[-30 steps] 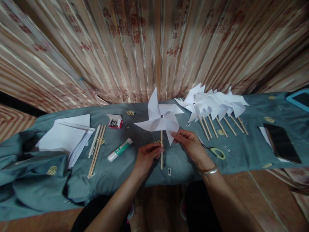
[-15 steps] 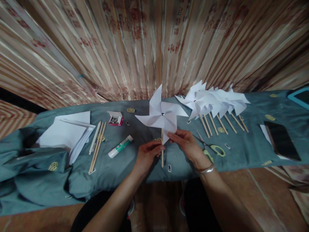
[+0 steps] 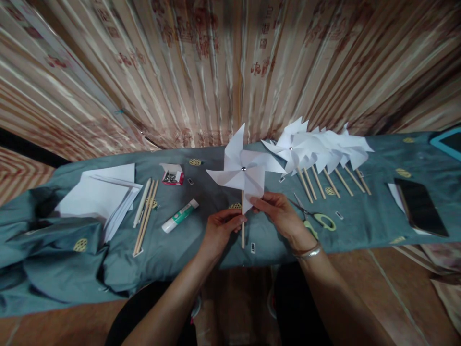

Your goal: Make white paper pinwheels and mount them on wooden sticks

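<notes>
A white paper pinwheel (image 3: pixel 236 175) with a silver pin at its centre is held up over the cloth. My left hand (image 3: pixel 222 229) pinches its wooden stick (image 3: pixel 243 235) below the blades. The fingers of my right hand (image 3: pixel 279 213) are closed on the tip of the lower blade, just right of the stick. Scissors with green handles (image 3: pixel 322 220) lie beside my right wrist, partly covered by it. To the left of my left hand is a glue stick (image 3: pixel 180 216) with a green label.
Several finished pinwheels (image 3: pixel 324 149) lie in an overlapping row at back right. A phone (image 3: pixel 419 206) rests farther right. Leftward are a small red box of pins (image 3: pixel 173 177), wooden sticks (image 3: pixel 146 218), a pen (image 3: pixel 142 204) and white paper sheets (image 3: pixel 97 192). A curtain (image 3: pixel 216 72) hangs behind.
The pinwheel's blades have turned and shifted slightly to the right. Both hands keep nearly the same place and grip.
</notes>
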Demonstrator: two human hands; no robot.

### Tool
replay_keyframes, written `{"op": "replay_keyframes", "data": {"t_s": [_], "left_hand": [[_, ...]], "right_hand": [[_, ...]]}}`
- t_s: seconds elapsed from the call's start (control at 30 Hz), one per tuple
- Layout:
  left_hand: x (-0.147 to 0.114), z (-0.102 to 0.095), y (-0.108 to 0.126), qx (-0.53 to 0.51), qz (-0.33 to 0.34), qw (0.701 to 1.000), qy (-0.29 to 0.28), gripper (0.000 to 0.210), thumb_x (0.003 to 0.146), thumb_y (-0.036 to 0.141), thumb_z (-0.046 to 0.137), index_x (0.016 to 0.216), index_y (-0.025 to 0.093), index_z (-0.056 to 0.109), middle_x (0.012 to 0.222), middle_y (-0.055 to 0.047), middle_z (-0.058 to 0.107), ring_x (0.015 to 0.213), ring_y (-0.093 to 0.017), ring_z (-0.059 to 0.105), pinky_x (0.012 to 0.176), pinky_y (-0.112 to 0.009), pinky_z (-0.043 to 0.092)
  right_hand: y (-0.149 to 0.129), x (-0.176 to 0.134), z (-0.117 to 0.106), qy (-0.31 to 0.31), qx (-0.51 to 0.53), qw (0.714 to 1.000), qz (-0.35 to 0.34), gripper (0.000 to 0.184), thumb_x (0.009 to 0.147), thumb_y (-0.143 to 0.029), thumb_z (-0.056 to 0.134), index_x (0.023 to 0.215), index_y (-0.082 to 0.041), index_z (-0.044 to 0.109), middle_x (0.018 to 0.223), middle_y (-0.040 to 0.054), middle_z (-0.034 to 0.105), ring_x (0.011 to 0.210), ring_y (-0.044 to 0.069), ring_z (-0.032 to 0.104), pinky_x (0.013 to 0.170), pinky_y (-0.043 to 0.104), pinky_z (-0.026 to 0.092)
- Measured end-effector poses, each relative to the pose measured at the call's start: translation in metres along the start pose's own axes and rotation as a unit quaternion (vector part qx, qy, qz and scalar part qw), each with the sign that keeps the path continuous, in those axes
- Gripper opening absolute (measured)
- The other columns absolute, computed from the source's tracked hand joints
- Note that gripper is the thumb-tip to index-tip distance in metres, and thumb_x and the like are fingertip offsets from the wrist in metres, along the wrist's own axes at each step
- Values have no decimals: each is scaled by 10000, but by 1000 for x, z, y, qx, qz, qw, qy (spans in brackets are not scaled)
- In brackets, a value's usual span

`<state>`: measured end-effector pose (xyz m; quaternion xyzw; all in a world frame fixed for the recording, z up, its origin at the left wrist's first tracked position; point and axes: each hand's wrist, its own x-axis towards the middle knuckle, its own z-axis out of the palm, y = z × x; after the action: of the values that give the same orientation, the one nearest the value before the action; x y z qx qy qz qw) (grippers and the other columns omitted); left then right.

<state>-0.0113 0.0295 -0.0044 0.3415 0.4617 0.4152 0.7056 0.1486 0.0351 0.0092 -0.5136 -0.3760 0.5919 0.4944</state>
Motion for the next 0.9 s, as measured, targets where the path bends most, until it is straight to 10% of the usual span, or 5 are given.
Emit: {"op": "replay_keyframes", "data": {"t_s": [0.9], "left_hand": [[-1, 1, 1, -2, -8, 1000, -5, 261, 542, 344, 867, 690, 148, 778, 570, -4, 620, 530, -87, 441, 545, -239, 348]], "right_hand": [[-1, 0, 2, -19, -68, 997, -29, 358, 653, -558, 789, 636, -203, 750, 660, 20, 721, 610, 147, 607, 632, 294, 484]]}}
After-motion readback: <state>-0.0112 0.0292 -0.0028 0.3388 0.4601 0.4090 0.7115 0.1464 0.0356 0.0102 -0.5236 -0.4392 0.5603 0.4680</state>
